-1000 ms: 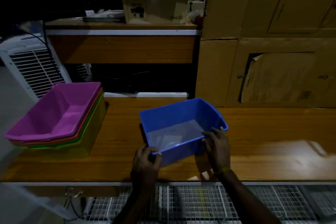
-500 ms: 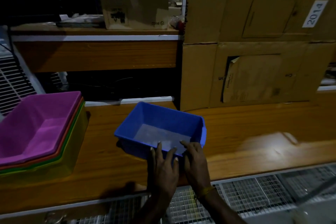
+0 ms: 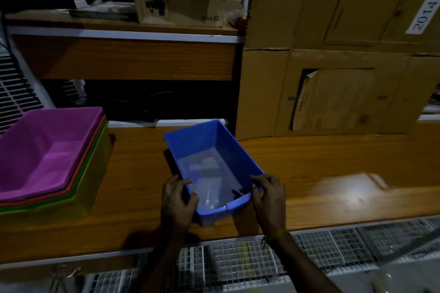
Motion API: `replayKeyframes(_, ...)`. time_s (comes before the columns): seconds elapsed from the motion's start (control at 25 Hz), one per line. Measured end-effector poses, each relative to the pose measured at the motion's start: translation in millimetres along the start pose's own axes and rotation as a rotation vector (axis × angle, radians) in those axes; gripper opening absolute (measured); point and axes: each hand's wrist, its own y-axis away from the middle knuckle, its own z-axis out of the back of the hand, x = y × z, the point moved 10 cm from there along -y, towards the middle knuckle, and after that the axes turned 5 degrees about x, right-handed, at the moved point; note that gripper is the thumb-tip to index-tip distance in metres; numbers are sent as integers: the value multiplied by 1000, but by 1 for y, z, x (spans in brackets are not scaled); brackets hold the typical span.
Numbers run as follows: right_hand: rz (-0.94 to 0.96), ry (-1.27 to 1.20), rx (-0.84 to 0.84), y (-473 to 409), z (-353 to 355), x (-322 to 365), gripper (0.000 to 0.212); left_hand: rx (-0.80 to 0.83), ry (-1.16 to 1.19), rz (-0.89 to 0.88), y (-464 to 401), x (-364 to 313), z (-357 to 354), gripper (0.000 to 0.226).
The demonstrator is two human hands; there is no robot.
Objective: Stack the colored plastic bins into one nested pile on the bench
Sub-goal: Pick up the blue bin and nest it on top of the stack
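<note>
A blue plastic bin (image 3: 209, 150) stands on the wooden bench (image 3: 321, 164), turned with a short end toward me. My left hand (image 3: 177, 200) grips its near left rim, thumb over the edge. My right hand (image 3: 270, 196) grips the near right corner, fingers curled over the rim. To the left stands a nested pile (image 3: 50, 162) with a purple bin on top, then red, green and yellow bins under it.
Large cardboard boxes (image 3: 338, 93) stand against the back right of the bench. A wooden shelf (image 3: 123, 57) with a small box hangs above the back. Wire mesh (image 3: 250, 261) lies below the front edge. A white grille (image 3: 14, 93) is at far left.
The blue bin has been rotated on the bench, its short end now facing me. My hands moved from the near long side to opposite near corners.
</note>
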Motion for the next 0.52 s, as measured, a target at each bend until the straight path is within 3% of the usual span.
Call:
replayKeyframes(0.16, -126, -210, 126, -20, -18, -13, 26, -169, 50, 168, 4, 14, 18, 27)
replayKeyframes(0.32, -219, -394, 113, -39, -20, -8, 24, -261, 224, 289, -2, 11, 31, 27)
replayKeyframes(0.4, -197, -464, 116, -51, -16, 3, 21, -334, 306, 284, -10, -2, 43, 30)
replayKeyframes(0.52, -112, -604, 102, -70, -3, 33, 23, -402, 439, 144, -27, -38, 61, 30)
